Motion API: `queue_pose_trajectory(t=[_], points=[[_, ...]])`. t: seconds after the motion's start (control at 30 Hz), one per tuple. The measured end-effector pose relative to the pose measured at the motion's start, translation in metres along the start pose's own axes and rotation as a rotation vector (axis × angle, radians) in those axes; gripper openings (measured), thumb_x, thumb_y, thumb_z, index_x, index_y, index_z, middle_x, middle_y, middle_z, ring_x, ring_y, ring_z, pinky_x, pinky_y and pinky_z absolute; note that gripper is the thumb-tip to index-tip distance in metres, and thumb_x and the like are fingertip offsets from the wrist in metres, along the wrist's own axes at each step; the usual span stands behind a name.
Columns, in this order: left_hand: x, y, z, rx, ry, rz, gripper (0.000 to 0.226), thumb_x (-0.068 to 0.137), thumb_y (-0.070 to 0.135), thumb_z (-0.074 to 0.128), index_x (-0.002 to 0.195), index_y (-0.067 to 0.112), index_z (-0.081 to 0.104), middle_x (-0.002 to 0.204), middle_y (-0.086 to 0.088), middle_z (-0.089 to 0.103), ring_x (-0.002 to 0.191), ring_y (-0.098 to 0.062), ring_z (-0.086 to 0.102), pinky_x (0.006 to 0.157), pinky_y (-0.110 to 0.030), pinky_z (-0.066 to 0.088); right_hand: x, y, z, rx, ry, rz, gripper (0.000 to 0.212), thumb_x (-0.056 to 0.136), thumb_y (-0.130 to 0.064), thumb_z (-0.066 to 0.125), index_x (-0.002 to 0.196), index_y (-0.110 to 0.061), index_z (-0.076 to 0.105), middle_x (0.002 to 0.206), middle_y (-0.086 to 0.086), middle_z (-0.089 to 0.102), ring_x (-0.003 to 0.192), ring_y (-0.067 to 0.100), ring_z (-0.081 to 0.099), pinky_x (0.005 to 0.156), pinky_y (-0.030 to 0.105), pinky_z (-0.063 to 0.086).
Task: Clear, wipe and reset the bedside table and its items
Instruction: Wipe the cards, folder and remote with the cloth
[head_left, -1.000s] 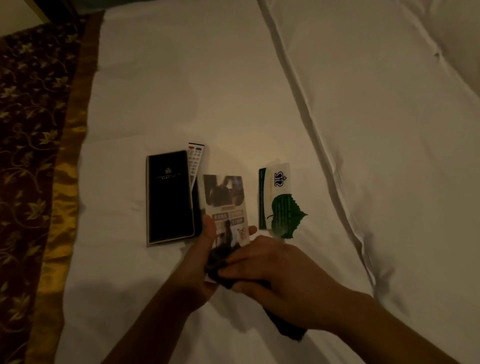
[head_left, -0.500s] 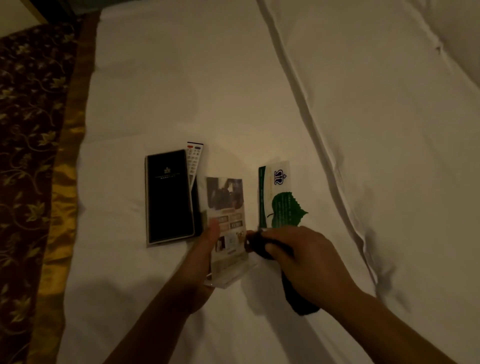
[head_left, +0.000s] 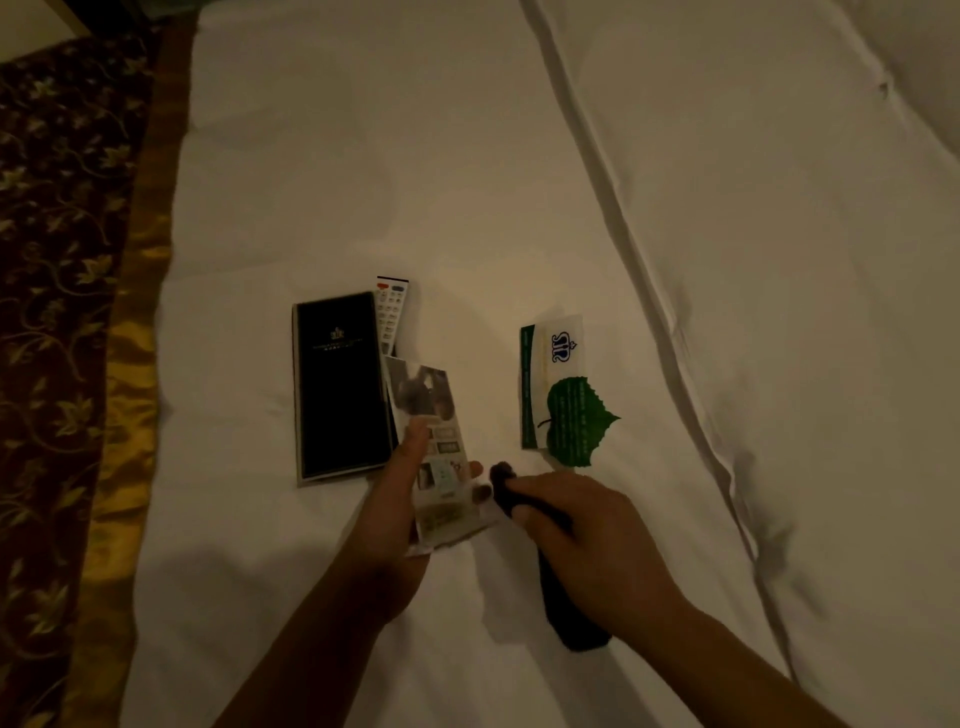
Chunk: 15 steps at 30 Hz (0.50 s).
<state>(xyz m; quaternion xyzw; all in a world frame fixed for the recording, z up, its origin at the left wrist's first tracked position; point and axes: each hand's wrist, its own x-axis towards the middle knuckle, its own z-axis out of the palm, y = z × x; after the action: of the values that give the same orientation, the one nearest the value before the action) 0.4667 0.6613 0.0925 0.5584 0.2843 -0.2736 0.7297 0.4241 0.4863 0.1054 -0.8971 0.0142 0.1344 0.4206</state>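
My left hand (head_left: 395, 499) holds a clear acrylic sign stand (head_left: 434, 452) with a printed card in it, tilted up off the white bed sheet (head_left: 467, 182). A dark cloth (head_left: 566, 597) is bunched in my right hand (head_left: 587, 540), and its tip touches the stand's lower right edge. To the left lies a black folder (head_left: 340, 389) with a white remote control (head_left: 391, 312) partly under it. A green leaf card (head_left: 558, 395) lies to the right of the stand.
A dark patterned bed runner with a gold border (head_left: 78, 364) covers the left side. A thick duvet fold (head_left: 675, 312) runs diagonally on the right, with white bedding beyond it.
My right hand with the cloth slid from the stand's front to its right edge. The left hand tilted the stand leftward, toward the black folder.
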Motion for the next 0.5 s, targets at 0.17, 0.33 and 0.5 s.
queue_pose_trajectory(t=[0.17,0.33,0.5], points=[[-0.006,-0.005,-0.005,0.485,0.128,0.212,0.072,0.063,0.077,0.069,0.13,0.061,0.048,0.12,0.012,0.068,0.103,-0.013,0.068,0.085,-0.035,0.057,0.005,0.001,-0.012,0.647,0.13,0.313,0.023,0.089,-0.027,0.066,0.101,-0.045,0.074,0.099,-0.019,0.074,0.092,0.01,0.07,0.089,0.04,0.057],[-0.016,-0.019,-0.02,1.019,0.312,0.298,0.092,0.067,0.074,0.071,0.146,0.057,0.027,0.129,0.005,0.052,0.118,-0.022,0.056,0.096,-0.049,0.051,0.009,-0.002,-0.025,0.783,0.227,0.339,0.022,0.089,-0.022,0.066,0.104,-0.034,0.076,0.103,-0.004,0.075,0.095,0.021,0.071,0.087,0.056,0.055],[-0.014,-0.025,-0.029,1.119,0.48,0.405,0.081,0.068,0.063,0.076,0.138,0.026,0.056,0.127,-0.006,0.056,0.12,-0.03,0.051,0.105,-0.046,0.04,0.011,0.007,-0.03,0.773,0.265,0.349,0.022,0.089,-0.02,0.065,0.101,-0.035,0.076,0.1,-0.002,0.076,0.091,0.028,0.071,0.084,0.056,0.056]])
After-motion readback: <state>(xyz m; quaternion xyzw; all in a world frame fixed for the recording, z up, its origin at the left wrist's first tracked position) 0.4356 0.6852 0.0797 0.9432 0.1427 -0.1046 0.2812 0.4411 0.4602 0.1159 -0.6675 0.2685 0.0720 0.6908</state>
